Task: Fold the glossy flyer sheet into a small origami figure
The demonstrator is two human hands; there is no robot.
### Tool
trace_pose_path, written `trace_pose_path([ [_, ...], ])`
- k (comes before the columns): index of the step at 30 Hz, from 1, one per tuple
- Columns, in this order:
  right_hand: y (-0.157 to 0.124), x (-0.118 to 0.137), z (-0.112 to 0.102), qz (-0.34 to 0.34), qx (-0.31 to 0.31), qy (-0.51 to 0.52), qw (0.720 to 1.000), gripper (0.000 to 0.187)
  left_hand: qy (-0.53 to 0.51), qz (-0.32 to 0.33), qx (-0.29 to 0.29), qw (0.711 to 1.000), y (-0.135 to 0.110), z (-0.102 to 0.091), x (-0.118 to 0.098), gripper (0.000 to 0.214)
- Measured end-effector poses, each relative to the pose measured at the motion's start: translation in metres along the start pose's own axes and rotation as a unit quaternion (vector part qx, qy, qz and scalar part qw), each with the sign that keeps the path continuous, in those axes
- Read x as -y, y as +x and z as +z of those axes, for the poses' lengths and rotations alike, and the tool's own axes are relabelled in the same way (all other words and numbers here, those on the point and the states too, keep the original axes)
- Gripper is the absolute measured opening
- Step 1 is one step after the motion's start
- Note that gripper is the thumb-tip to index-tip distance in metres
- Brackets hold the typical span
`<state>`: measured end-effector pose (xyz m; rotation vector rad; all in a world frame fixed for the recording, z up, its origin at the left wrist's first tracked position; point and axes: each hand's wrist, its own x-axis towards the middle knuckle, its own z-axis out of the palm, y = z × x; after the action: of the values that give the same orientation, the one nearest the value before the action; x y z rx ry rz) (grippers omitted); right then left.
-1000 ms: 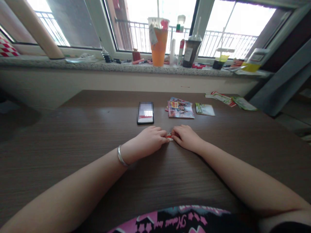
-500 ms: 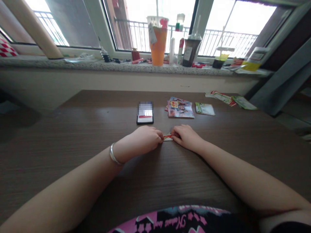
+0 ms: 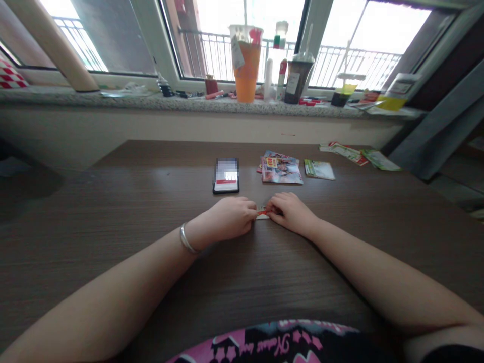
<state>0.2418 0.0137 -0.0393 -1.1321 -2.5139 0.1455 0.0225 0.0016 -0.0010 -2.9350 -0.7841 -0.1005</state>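
Note:
Both my hands rest on a dark wooden table [image 3: 113,212], fingers curled and pressed together around a small folded piece of red and white paper [image 3: 261,213]. My left hand [image 3: 230,218], with a silver bangle on the wrist, pinches its left end. My right hand [image 3: 289,212] pinches its right end. Most of the paper is hidden between the fingertips. Just beyond the hands lies a black phone [image 3: 226,176] with its screen lit.
A stack of colourful printed cards [image 3: 281,169] and a green card [image 3: 319,170] lie past the hands; more leaflets [image 3: 342,150] lie far right. The stone windowsill [image 3: 113,101] holds an orange drink cup [image 3: 246,65], a dark drink cup [image 3: 296,78], bottles and pens.
My left hand drew back to the left, showing more of the paper, then closed in again towards my right hand. The right hand barely moved.

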Motion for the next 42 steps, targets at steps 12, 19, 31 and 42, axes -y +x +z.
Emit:
trace_pose_path([
  [12,-0.002,0.0,-0.008,-0.071,0.001,-0.028,0.997,0.016,-0.051,-0.158,-0.092,0.982,0.004,0.016,-0.012,0.016],
  [19,-0.002,0.004,-0.01,-0.079,-0.003,-0.046,0.996,0.016,-0.012,-0.118,-0.056,0.991,0.002,0.014,-0.009,0.022],
  [31,-0.003,0.011,-0.014,-0.094,0.018,-0.093,0.991,0.026,-0.014,-0.113,-0.076,0.991,0.001,0.015,-0.008,0.025],
  [42,-0.004,0.015,-0.013,-0.048,0.015,-0.106,0.993,0.023,0.002,-0.092,-0.077,0.993,0.006,0.016,-0.007,0.026],
])
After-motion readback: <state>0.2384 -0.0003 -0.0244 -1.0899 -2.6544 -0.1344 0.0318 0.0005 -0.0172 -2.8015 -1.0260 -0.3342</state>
